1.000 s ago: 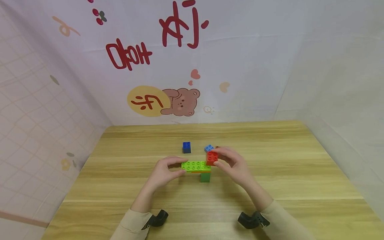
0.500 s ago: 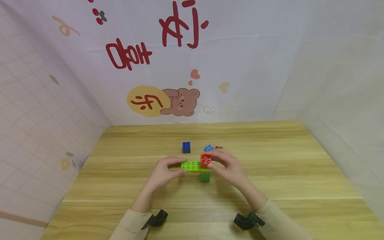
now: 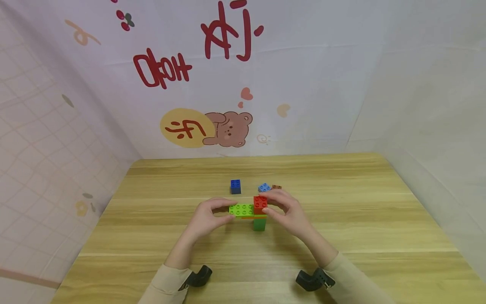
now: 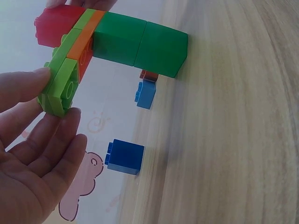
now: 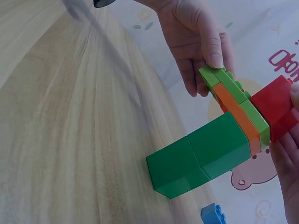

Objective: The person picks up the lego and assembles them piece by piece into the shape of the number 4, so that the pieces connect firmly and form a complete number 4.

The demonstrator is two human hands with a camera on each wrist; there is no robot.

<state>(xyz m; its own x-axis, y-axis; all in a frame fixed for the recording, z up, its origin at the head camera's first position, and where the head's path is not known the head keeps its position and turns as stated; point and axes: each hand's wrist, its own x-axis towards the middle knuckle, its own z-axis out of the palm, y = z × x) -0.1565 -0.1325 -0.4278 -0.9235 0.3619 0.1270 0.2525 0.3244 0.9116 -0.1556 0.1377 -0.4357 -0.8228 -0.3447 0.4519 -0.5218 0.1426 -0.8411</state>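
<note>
A small tower of toy building bricks stands on the table. Its base is two stacked dark green bricks (image 5: pixel 201 156), topped by a thin orange brick (image 5: pixel 237 116) and a light green layer (image 3: pixel 241 210) that juts out to the left. My left hand (image 3: pixel 209 217) pinches the overhanging left end of that layer between thumb and fingers. With thumb and fingertips, my right hand (image 3: pixel 290 213) grips a red brick (image 3: pixel 260 204), which sits over the right end of the light green layer, right above the green column. In the right wrist view its underside meets the light green studs.
Behind the tower on the wooden table (image 3: pixel 171 245) are a dark blue brick (image 3: pixel 236 186), a light blue brick (image 3: pixel 264 187) and a brown brick (image 3: pixel 277 187) partly behind the right hand. A printed white cloth (image 3: pixel 303 76) hangs at the back and sides.
My right hand has carried the red brick left and onto the right end of the light green layer, staying there over the last half second. My left hand has kept its hold.
</note>
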